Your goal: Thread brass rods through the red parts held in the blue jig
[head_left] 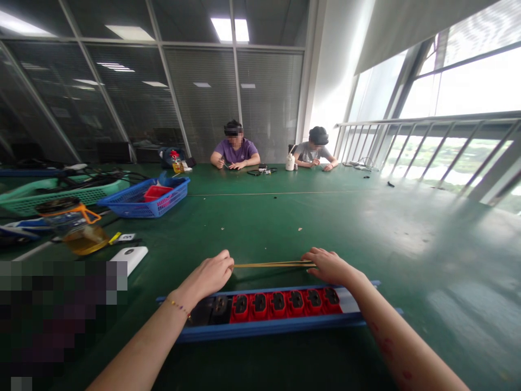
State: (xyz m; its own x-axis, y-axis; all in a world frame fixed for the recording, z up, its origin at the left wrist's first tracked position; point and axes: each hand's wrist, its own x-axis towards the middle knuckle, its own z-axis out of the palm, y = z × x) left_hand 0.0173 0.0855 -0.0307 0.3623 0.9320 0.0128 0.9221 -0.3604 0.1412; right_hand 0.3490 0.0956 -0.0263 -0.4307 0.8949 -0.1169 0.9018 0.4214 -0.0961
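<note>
A thin tan rubber band (272, 265) is stretched level between my two hands, its strands lying close together. My left hand (214, 271) is closed on its left end, knuckles up. At the other end, the fingers of my right hand (326, 264) bend over the band, their tips partly hidden. Just below the band, a long blue-railed power strip (277, 327) lies on the table. It carries a row of red socket modules (277, 306) with black centres and a black module at the left. My forearms cover parts of both its ends.
A white power bank (132, 259) and a jar of amber liquid (83, 231) are at the left. Behind them are a blue basket (142, 205) with a red box and a green basket (24, 196) with cables. Two people sit across the green table (252, 217).
</note>
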